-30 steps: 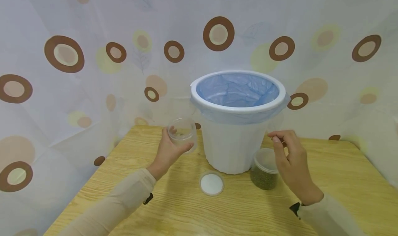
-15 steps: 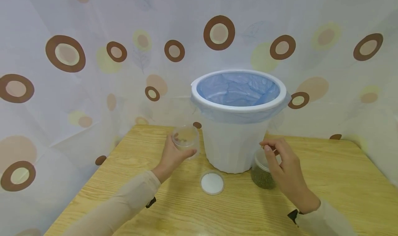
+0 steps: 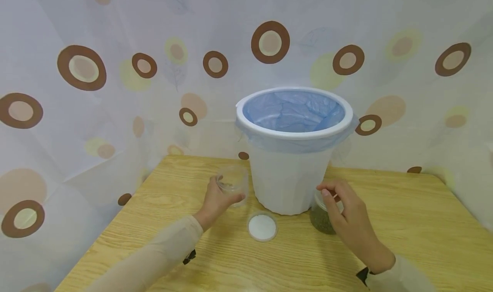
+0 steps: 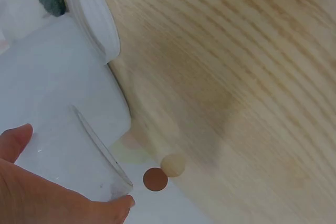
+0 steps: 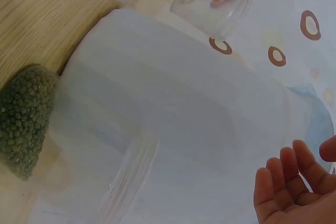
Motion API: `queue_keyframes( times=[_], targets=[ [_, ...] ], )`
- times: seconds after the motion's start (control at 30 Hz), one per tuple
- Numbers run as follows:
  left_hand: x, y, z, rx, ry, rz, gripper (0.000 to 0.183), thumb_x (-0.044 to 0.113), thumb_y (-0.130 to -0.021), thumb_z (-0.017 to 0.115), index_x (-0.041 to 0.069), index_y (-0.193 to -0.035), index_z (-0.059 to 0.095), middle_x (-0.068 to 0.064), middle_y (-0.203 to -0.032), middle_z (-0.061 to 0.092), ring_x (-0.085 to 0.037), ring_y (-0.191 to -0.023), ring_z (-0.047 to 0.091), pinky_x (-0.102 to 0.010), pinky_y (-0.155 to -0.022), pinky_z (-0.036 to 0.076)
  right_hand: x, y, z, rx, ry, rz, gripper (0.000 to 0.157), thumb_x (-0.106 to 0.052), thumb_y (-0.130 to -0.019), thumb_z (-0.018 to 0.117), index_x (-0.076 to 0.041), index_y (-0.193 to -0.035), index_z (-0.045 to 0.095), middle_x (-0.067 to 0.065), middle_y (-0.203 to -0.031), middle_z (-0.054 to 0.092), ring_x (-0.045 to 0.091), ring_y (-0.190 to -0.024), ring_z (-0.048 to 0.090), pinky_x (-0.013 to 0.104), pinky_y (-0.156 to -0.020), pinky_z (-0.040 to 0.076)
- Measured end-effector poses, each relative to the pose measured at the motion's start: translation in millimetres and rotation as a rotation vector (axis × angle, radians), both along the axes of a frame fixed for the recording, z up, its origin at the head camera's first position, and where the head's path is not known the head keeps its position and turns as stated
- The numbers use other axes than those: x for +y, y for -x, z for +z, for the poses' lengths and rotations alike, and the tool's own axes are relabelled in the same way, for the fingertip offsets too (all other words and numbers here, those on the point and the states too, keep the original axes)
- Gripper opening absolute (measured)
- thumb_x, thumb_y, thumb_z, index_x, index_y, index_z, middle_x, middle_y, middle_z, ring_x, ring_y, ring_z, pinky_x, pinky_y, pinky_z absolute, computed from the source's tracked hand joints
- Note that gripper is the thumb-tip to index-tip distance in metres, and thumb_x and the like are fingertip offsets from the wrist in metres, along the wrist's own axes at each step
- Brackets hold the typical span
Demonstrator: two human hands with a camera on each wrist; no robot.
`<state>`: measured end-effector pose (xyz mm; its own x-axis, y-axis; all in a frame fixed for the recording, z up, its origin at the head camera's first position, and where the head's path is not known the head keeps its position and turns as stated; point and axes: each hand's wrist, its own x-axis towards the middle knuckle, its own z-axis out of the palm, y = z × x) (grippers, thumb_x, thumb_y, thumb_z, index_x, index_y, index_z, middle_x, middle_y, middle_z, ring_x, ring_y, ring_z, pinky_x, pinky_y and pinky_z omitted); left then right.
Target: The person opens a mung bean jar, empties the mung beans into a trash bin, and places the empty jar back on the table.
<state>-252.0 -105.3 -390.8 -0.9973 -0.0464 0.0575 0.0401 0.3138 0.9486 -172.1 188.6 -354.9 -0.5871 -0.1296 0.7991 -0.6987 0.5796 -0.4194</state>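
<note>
My left hand [image 3: 218,200] grips a clear plastic jar [image 3: 236,185], thumb on one side and fingers on the other. A few small specks show inside that jar; what they are I cannot tell. Over the mouth of a second clear jar [image 5: 94,129] hovers my right hand [image 3: 348,221], fingers loosely bent. The right wrist view shows a gap between its thumb and forefinger, with nothing seen in it. Green beans [image 5: 26,119], like mung beans, fill the lower part of this standing jar. A round white-centred lid [image 3: 262,227] lies on the table between the hands.
Behind the hands stands a large white bin [image 3: 289,181] lined with a blue plastic bag [image 3: 296,112]. The wooden table [image 3: 185,189] ends at a patterned sheet [image 3: 161,91] at the back and left.
My left hand has lowered the jar toward the table and moved slightly right. The right hand has moved left and down, over the bean jar. Bin and lid have stayed put.
</note>
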Motion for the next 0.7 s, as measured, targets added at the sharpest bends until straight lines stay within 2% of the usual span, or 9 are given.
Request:
queue_keyframes(
  times=[0.3, 0.57, 0.7],
  targets=[
    [1.2, 0.3, -12.7, -0.025, -0.022, -0.031, 0.094, 0.01, -0.072, 0.083, -0.004, -0.143, 0.023, -0.026, -0.142, 0.033, -0.042, -0.128, 0.039, -0.053, -0.105, 0.034, -1.7, -4.8, -4.9, -0.02, -0.033, 0.007, 0.019, 0.007, -0.093, 0.051, -0.005, -0.101, 0.063, 0.001, -0.096, 0.06, 0.004, -0.083, 0.049, 0.013, -0.072, 0.041],
    [3.2, 2.5, -15.1, -0.031, 0.028, -0.05, 0.095, 0.008, -0.071, 0.084, -0.006, -0.143, 0.022, -0.028, -0.141, 0.036, -0.044, -0.129, 0.037, -0.055, -0.107, 0.031, -2.8, -10.3, -9.9, -0.113, -0.091, 0.012, 0.017, 0.002, -0.096, 0.052, -0.009, -0.103, 0.063, -0.002, -0.102, 0.061, 0.006, -0.086, 0.051, 0.021, -0.068, 0.048],
    [4.4, 2.0, -14.9, -0.031, 0.05, -0.054, 0.095, 0.007, -0.071, 0.083, -0.007, -0.143, 0.023, -0.028, -0.139, 0.037, -0.045, -0.128, 0.038, -0.055, -0.107, 0.031, -4.0, -12.8, -10.8, -0.139, -0.125, 0.026, 0.017, 0.001, -0.096, 0.052, -0.009, -0.104, 0.063, -0.005, -0.102, 0.06, 0.007, -0.088, 0.053, 0.023, -0.073, 0.048]
  ],
)
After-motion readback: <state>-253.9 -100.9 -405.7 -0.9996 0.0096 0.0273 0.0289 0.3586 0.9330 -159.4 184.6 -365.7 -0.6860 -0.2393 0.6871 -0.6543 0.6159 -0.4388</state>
